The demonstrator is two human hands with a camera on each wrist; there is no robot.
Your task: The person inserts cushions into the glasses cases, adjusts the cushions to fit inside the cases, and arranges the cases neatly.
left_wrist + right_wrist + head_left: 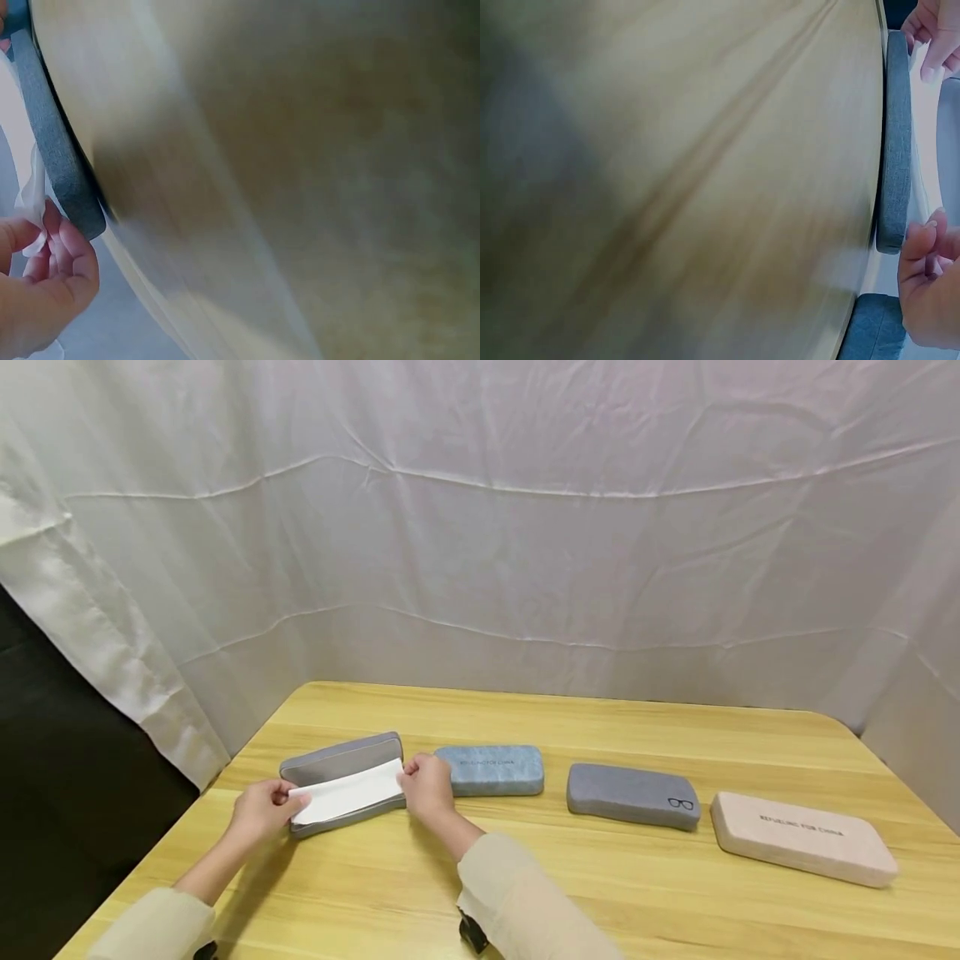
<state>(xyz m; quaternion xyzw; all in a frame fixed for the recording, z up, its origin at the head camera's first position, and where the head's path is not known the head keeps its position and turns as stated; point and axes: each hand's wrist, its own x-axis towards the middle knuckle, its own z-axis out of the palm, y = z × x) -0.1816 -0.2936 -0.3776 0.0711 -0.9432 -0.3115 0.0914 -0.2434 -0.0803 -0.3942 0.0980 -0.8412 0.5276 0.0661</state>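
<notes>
An open grey glasses case lies at the left of the table, its lid tilted back. Across its lower half stretches a folded white sheet, which looks like paper or cloth. My left hand pinches the sheet's left end between thumb and fingers; the left wrist view shows this pinch beside the case's end. At the opposite end my right hand pinches the sheet, close to the blue case. In the right wrist view both hands hold the sheet along the case.
A closed blue glasses case lies just right of my right hand. Farther right are a closed grey-blue case with a glasses print and a closed pink case. A pale curtain hangs behind the wooden table.
</notes>
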